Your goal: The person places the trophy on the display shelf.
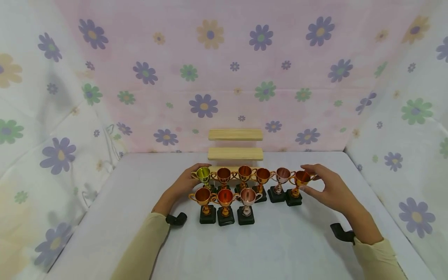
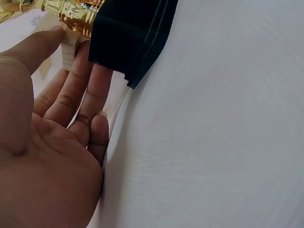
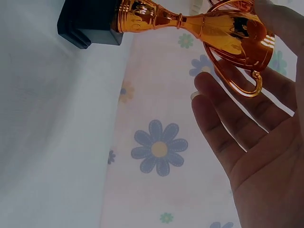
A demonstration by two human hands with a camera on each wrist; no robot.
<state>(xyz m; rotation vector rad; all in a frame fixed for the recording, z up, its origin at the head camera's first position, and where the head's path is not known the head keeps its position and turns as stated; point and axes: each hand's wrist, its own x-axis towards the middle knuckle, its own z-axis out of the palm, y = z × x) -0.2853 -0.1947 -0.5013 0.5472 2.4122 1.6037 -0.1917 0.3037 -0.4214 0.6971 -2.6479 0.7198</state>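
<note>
over at the far right of the back row, the right hand (image 1: 327, 186) has its thumb and fingers around the bowl of an orange trophy (image 1: 301, 179), grasping it lightly; the cup is mirror-glossy, with thin looped handles, a ringed stem and a square black base with a stepped edge. at the other end, the left hand (image 1: 182, 183) reaches round a yellow-gold trophy (image 1: 203, 175), thumb by its shiny stem and fingertips hidden behind the block-like base, so i can't tell whether it grips.

between these two, four more metallic cups stand in coppery, orange and pale pink tones. in front sit an amber cup (image 1: 203, 196), a red-orange cup (image 1: 225, 196) and a silvery pink cup (image 1: 248, 196), upright on the smooth white tabletop (image 1: 280, 249). behind rise flat, grooved wooden slats (image 1: 235, 154), and creased flowered cloth (image 1: 227, 50) forms the walls.
</note>
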